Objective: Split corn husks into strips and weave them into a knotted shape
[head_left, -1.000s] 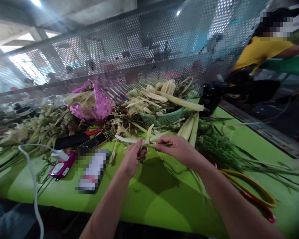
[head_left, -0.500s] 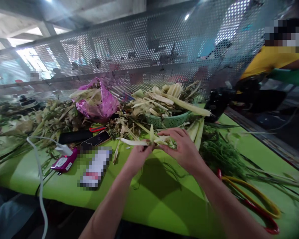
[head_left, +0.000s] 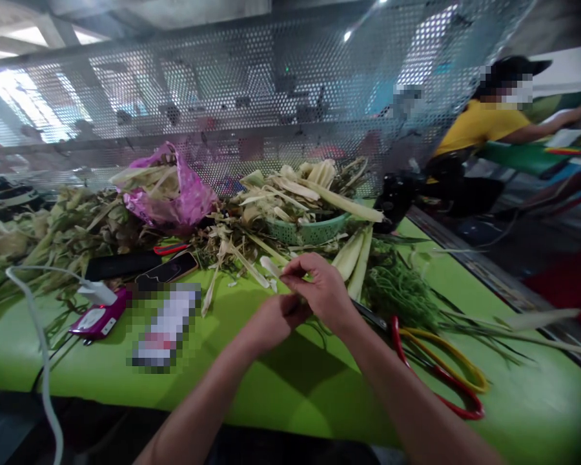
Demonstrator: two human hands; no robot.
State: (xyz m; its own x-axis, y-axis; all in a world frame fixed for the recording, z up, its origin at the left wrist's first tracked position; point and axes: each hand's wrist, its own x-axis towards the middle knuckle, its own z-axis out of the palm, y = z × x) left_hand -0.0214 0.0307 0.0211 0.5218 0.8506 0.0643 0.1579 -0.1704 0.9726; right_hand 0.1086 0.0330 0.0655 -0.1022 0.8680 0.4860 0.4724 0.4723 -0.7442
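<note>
Both of my hands meet over the green table, in front of the basket. My right hand is closed in a pinch, and a short pale husk strip sticks out beyond its fingertips. Just below it, my left hand has its fingers curled together, touching the right hand; what lies inside them is hidden. Large scissors with red and yellow handles lie right of my right forearm, blades partly behind it. Long pale green husks rest beyond my right hand.
A green basket heaped with dry husks stands behind my hands. Left of it are a pink plastic bag, piled husks, phones and a purple device. Green fronds lie right. A person in yellow sits beyond.
The view has swung to the right. My hands have drawn closer together, the right now over the left. The spread husk pieces between them no longer show, apart from one short pale end.
</note>
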